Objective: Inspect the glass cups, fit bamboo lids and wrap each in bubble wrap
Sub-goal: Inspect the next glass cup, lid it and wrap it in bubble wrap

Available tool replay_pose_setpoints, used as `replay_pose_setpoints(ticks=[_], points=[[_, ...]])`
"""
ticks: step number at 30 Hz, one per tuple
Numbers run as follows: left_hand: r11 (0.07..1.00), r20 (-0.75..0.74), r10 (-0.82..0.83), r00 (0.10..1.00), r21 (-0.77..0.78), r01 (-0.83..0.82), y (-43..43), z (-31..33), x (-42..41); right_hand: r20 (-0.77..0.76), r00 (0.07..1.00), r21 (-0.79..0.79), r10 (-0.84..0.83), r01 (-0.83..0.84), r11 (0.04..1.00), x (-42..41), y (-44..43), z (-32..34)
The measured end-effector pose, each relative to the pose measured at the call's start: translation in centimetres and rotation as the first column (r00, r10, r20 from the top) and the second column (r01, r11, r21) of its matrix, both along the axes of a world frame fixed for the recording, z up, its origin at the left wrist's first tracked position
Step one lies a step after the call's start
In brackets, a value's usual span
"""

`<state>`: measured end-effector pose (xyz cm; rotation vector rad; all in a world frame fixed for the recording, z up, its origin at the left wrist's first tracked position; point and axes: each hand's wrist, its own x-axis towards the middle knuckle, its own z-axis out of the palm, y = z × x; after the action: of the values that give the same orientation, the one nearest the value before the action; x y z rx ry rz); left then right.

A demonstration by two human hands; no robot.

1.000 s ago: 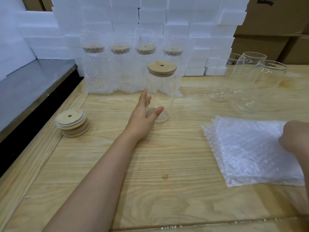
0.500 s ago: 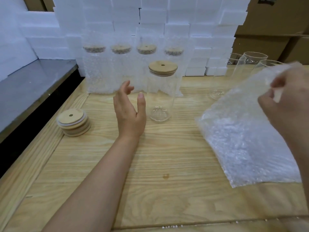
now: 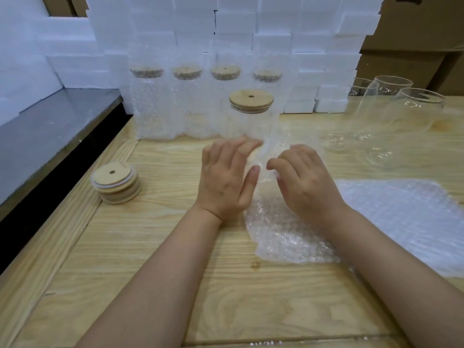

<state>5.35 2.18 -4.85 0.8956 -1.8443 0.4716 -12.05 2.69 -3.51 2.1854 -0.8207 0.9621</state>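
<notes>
A clear glass cup [image 3: 251,126] with a bamboo lid [image 3: 251,101] stands upright mid-table. Just in front of it a single bubble wrap sheet [image 3: 283,234] lies on the wood, its far edge raised against the cup. My right hand [image 3: 305,182] is on that sheet with fingers curled, pinching its raised edge. My left hand [image 3: 226,177] hovers at the sheet's left edge, fingers loosely extended toward the cup's base and blurred. The cup's foot is hidden behind my hands.
Several wrapped, lidded cups [image 3: 185,106] line the back before white foam blocks [image 3: 251,33]. A stack of bamboo lids [image 3: 115,183] sits left; bare glasses [image 3: 414,109] stand right. More bubble wrap [image 3: 406,217] lies right. A dark gap [image 3: 62,172] borders the table's left edge.
My right hand has carried one sheet off the pile leftward and down to the cup. My left hand has let go of the cup and moved right to the sheet's edge.
</notes>
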Motion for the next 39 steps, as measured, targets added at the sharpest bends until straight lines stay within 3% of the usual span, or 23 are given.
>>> replay_pose_setpoints(ticks=[4, 11, 16, 22, 27, 31, 33, 36, 39], points=[[1.0, 0.158, -0.013, 0.987, -0.008, 0.014, 0.2, 0.2, -0.4, 0.014, 1.0, -0.084, -0.016, 0.017, 0.996, -0.1, -0.2, -0.6], [0.996, 0.23, 0.065, 0.971, 0.049, -0.078, 0.2, -0.1, -0.5, 0.038, 0.997, -0.23, -0.072, 0.079, 0.97, 0.2, 0.0, -0.9], [0.994, 0.23, 0.107, 0.967, -0.017, -0.106, 0.0, -0.2, -0.3, 0.011, 0.957, -0.088, -0.289, 0.289, 0.953, -1.2, 0.3, -0.8], [0.979, 0.272, 0.097, 0.957, -0.2, -0.042, -0.1, 0.1, -0.9, 0.019, 0.941, -0.067, -0.337, 0.337, 0.939, -1.1, 0.3, -1.0], [0.974, 0.3, 0.132, 0.945, -0.217, -0.067, -0.2, 0.1, -0.8, -0.02, 0.932, 0.142, -0.361, 0.36, 0.922, -1.0, 0.8, -0.9], [0.978, 0.291, 0.16, 0.943, -0.179, -0.11, -0.3, 0.0, -0.7, 0.021, 0.964, 0.282, -0.266, 0.249, 0.926, -1.1, 1.1, 0.2], [0.981, 0.281, 0.152, 0.948, -0.164, -0.108, -0.3, 0.0, -0.7, 0.221, 0.96, 0.374, -0.17, 0.078, 0.924, -0.6, 1.0, 1.7], [0.984, 0.269, 0.144, 0.952, -0.143, -0.108, -0.3, 0.0, -0.7, 0.561, 0.812, 0.5, -0.162, -0.176, 0.848, 0.6, 0.0, 4.4], [0.987, 0.271, 0.133, 0.953, -0.129, -0.101, -0.3, 0.0, -0.6, 0.55, 0.803, 0.64, -0.23, -0.228, 0.734, 2.5, -1.3, 5.9]])
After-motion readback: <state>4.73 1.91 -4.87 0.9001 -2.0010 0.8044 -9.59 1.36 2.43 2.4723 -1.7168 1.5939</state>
